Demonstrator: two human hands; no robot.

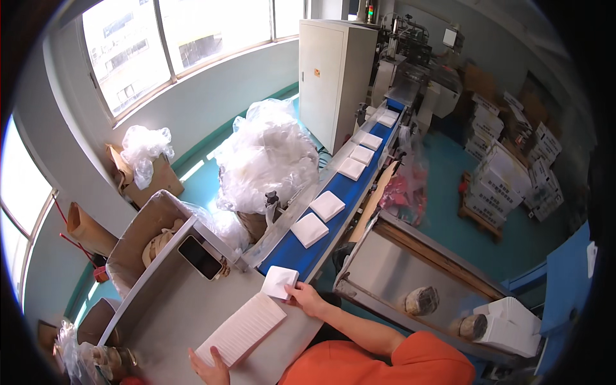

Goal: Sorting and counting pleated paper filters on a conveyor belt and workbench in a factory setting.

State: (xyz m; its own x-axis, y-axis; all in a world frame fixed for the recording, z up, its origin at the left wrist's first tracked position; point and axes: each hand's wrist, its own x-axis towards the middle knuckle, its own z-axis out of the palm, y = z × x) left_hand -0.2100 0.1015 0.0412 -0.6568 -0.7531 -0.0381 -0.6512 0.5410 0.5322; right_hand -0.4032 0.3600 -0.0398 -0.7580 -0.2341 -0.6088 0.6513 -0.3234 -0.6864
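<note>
A long row of folded white paper napkins [240, 328] lies on the grey metal table [163, 321]. My left hand [210, 369] rests against its near end, fingers apart and thumb on the napkins. At the row's far end, my right hand [306, 299] grips the edge of a small stack of white napkins [280, 282], the fingers partly hidden. That stack is by the near end of a blue conveyor belt [292, 253]. Further up the belt come more napkin stacks, the closest being one white stack [309, 230] and another [327, 206] just beyond it.
A dark phone [199, 258] leans by the table's raised edge, beside a cardboard box [144, 224]. A big heap of clear plastic [266, 154] stands left of the belt. On the right, a metal-topped bench [378, 269] holds two round taped rolls [421, 300]. Stacked cartons [494, 186] stand beyond.
</note>
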